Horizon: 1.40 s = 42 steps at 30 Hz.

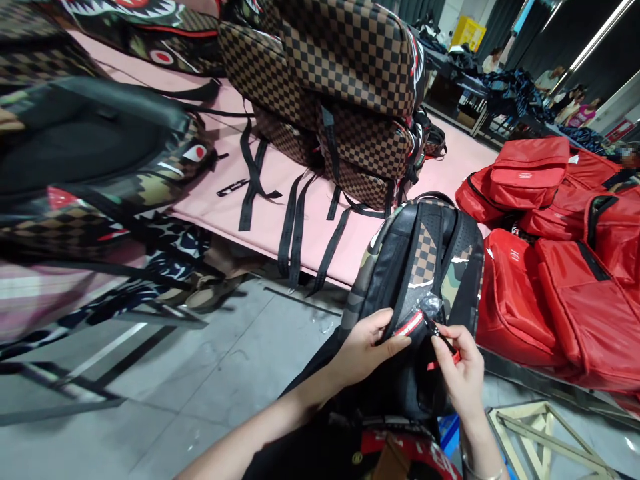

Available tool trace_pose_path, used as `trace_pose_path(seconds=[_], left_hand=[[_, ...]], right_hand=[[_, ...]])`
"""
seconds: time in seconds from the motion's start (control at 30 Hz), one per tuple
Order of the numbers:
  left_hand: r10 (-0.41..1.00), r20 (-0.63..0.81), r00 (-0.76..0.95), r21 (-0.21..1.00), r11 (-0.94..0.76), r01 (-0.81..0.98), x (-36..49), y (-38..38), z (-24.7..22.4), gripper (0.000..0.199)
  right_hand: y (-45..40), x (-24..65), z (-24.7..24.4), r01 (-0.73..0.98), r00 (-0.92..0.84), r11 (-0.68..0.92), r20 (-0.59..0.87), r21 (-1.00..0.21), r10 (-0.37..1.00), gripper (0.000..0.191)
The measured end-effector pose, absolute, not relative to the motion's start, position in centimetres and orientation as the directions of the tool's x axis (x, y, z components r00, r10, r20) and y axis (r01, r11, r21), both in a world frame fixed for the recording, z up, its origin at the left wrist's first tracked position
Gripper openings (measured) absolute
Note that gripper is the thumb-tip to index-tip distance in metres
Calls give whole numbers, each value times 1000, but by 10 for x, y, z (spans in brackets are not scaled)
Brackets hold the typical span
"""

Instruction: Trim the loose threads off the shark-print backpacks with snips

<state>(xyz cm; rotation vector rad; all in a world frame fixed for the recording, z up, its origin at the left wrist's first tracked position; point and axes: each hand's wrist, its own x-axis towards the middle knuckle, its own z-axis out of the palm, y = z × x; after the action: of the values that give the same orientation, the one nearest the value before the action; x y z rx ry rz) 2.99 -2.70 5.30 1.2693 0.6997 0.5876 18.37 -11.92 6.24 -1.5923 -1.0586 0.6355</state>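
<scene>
A black backpack with camouflage and brown checkered panels stands tilted against my lap, its shoulder straps facing me. My left hand grips it at the lower left of the strap area, thumb and forefinger beside a red-and-white striped piece in clear plastic. Between the thumb and fingers of my right hand is a small black piece, pinched next to the plastic. A red tab shows by that hand. The exact kind of the black piece is too small to tell.
Checkered backpacks stand on a pink table, their black straps hanging over its edge. A person with another backpack is at the left. Red bags are piled at the right, above a cream metal frame.
</scene>
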Motion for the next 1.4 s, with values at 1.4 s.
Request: trace_pose_path(seconds=[1.4], left_hand=[[599, -181, 780, 955, 296, -6, 23, -24, 78, 18]], right_hand=[[-39, 275, 100, 406, -225, 95, 1, -909, 974, 23]])
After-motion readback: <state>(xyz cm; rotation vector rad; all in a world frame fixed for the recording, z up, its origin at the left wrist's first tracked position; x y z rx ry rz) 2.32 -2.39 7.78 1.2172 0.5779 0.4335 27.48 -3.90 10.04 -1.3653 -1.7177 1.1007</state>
